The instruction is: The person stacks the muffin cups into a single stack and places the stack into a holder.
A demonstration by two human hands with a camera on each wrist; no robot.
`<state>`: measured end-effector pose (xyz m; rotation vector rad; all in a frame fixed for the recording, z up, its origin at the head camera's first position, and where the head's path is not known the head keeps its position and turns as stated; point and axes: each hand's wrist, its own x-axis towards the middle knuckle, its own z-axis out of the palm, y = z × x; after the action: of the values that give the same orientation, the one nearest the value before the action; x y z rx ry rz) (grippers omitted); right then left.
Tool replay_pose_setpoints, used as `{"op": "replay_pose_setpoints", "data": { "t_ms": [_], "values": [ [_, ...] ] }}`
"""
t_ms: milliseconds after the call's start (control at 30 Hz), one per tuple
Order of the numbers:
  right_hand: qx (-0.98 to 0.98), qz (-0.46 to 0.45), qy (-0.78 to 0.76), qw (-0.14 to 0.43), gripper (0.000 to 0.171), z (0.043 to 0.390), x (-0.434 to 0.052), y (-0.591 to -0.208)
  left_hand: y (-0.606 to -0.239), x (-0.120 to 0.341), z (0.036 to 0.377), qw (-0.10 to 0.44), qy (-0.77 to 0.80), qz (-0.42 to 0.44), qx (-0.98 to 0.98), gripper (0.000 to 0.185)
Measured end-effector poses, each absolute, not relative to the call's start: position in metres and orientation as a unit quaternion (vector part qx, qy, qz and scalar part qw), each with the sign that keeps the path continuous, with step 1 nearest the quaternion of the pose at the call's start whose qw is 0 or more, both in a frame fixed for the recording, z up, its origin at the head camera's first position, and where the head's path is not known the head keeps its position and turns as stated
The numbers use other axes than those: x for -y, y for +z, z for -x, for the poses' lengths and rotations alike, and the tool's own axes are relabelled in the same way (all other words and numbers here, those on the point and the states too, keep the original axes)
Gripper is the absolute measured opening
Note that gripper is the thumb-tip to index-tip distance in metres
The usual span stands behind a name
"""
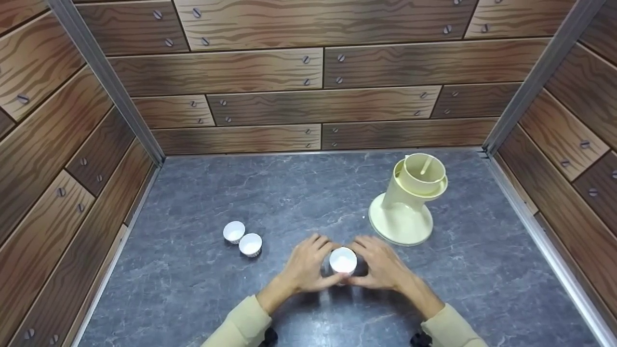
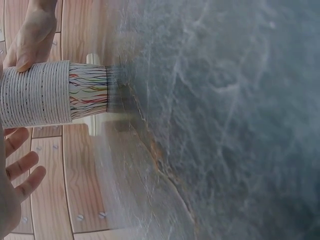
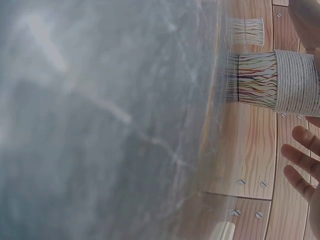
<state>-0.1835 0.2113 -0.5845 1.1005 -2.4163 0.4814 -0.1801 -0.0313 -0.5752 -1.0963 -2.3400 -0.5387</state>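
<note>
A tall stack of nested white paper cups (image 1: 343, 261) stands upright on the table in front of me; coloured wavy lines show on its lowest cup in both wrist views. My left hand (image 1: 307, 265) holds the stack from the left and my right hand (image 1: 381, 265) from the right. Thumbs lie at its near side and index fingers curve round the far side. In the left wrist view, the other fingers of the left hand (image 2: 22, 172) are spread off the cups. The right hand's lower fingers (image 3: 302, 157) likewise stand away in the right wrist view.
To the left, two white paper cups (image 1: 234, 232) (image 1: 250, 245) stand side by side. A cream-coloured stand (image 1: 401, 224) with a round base and a cylindrical top is at the right. Wood-patterned walls (image 1: 270, 72) enclose the dark marbled table (image 1: 193, 299) at the back and sides.
</note>
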Motion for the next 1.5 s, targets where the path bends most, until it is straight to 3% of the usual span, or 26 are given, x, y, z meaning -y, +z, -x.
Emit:
{"op": "replay_pose_setpoints", "data": {
  "t_ms": [1200,1500],
  "values": [
    [0.874,-0.398,0.172,0.218,0.069,0.183,-0.212,-0.582,-0.572,0.038,0.18,0.237,-0.199,0.398,0.864,0.058],
    [0.878,-0.391,0.186,0.207,0.067,0.182,-0.21,-0.58,-0.57,0.051,0.182,0.212,-0.201,0.392,0.873,0.064]
  ]
}}
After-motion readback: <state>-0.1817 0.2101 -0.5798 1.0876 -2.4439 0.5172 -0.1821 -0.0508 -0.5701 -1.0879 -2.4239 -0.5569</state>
